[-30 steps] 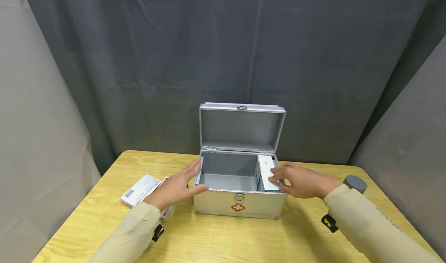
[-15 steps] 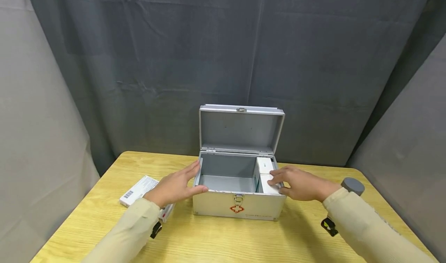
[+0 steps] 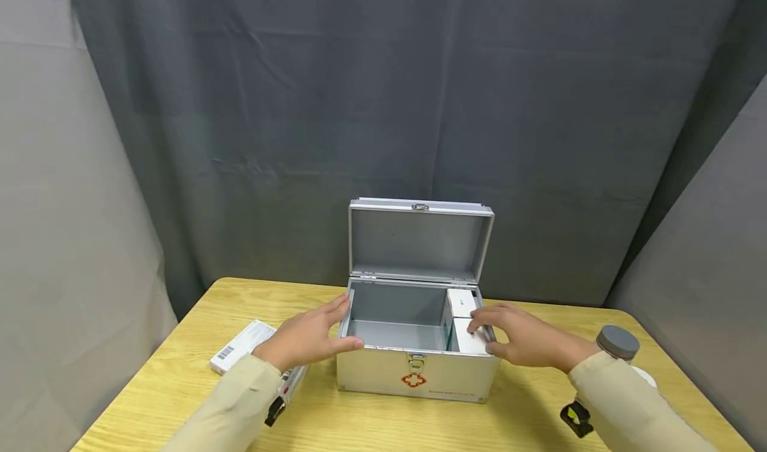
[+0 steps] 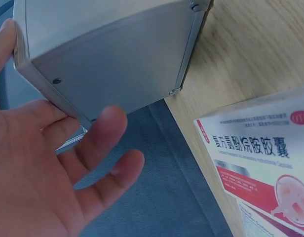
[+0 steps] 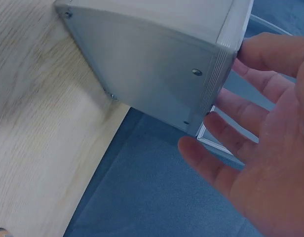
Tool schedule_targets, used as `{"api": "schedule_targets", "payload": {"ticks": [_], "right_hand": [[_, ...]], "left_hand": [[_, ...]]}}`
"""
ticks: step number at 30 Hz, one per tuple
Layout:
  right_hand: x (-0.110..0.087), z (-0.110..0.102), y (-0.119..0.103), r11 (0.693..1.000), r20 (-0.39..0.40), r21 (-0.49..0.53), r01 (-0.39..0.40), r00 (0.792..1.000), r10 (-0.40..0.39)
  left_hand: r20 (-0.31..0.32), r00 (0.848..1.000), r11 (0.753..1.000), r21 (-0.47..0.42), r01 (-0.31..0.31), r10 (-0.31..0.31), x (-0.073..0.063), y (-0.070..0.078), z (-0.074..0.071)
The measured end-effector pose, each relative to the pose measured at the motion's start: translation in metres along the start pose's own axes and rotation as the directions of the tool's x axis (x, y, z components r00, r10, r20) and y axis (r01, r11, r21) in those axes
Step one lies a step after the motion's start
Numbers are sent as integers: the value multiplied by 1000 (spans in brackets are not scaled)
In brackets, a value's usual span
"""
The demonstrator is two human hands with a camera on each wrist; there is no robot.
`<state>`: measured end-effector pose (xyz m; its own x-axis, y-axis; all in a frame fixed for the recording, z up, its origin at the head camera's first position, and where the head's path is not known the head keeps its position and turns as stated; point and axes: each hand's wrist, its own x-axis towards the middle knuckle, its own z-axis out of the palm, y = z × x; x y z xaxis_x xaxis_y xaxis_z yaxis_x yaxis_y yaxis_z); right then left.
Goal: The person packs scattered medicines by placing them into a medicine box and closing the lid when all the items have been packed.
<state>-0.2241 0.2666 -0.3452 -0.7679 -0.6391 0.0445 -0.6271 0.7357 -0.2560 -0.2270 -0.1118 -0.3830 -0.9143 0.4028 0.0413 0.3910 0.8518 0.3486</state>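
Note:
A silver first-aid case (image 3: 413,375) with a red cross stands on the table, its lid (image 3: 422,242) raised. Two white boxes, a rear one (image 3: 461,303) and a front one (image 3: 470,340), stand inside along the right wall. My left hand (image 3: 308,339) touches the case's left rim, thumb toward the front edge; in the left wrist view its lower fingers stand off the side wall. At the right rim, my right hand (image 3: 521,335) reaches over with fingertips at the front white box and the thumb by the front corner. The right wrist view hides both white boxes.
Left of the case lie a white medicine box (image 3: 242,345) and a red-and-white capsule box (image 4: 260,163), partly behind my left hand and sleeve. A grey-capped bottle (image 3: 618,342) stands by my right forearm. A dark curtain (image 3: 287,126) hangs behind the table (image 3: 359,425).
The head view has tilted up, so the whole scene sits lower in it. Both hands stay at the case's rims with little visible movement. More of the bottle shows past the right sleeve.

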Motion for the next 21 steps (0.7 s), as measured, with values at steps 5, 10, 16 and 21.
{"api": "schedule_targets", "payload": {"ticks": [5,10,16,21], "right_hand": [[-7,-1,-4,1000,-43,-3,11,999,-11],[-7,-4,-9,1000,-70,-6,1,998,-2],[-20,-16,-8,994,-57,27,-106,993,108],[-65,-46,17,973,-90,-24,-231,969,228]], "left_hand": [[-13,1000,1000,17,2,-2,-3,2,-4],[-44,999,999,44,-17,18,-4,1,-10],[-54,998,998,61,-34,37,-7,-4,-5],[-57,997,998,36,-42,44,-6,-3,0]]}}
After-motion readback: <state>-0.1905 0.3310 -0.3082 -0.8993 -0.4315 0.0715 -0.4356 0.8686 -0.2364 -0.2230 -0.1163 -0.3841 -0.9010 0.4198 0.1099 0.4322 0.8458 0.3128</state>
